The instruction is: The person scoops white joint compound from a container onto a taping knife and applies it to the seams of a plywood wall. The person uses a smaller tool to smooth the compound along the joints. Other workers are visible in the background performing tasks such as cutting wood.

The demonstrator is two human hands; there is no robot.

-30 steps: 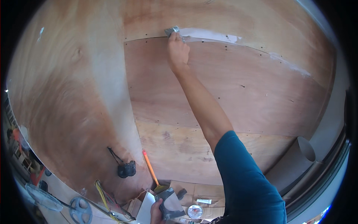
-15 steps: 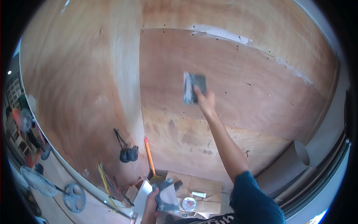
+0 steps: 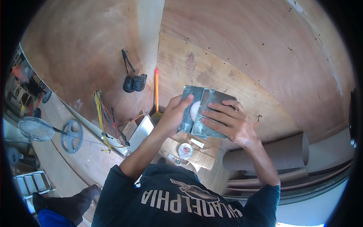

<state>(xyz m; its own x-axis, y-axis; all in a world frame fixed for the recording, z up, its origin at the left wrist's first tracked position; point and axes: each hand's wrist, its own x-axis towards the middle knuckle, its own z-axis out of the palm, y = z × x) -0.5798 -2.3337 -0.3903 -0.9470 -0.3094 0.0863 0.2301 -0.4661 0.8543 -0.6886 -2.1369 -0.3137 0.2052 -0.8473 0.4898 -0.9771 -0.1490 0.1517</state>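
Observation:
Flat in my left hand is a dark grey-green putty spreader, its thumb resting on the upper face. A white lump of putty sits on that plate. My right hand grips a second dark spreader, its fingers spread across the smeared face. The right spreader overlaps the left one and its edge lies against the putty, covering part of it. Both hands are together in front of my chest, above a cardboard box.
Plywood wall panels with dark fastener dots rise ahead. An orange handle leans in the corner beside hanging black pouches and yellow cables. Brown rolls lie at right; a fan stands at left. A round container is below.
My right hand has come down from the wall with its spreader and met the left one. My left hand has risen with its putty-loaded spreader. The view has tilted downward.

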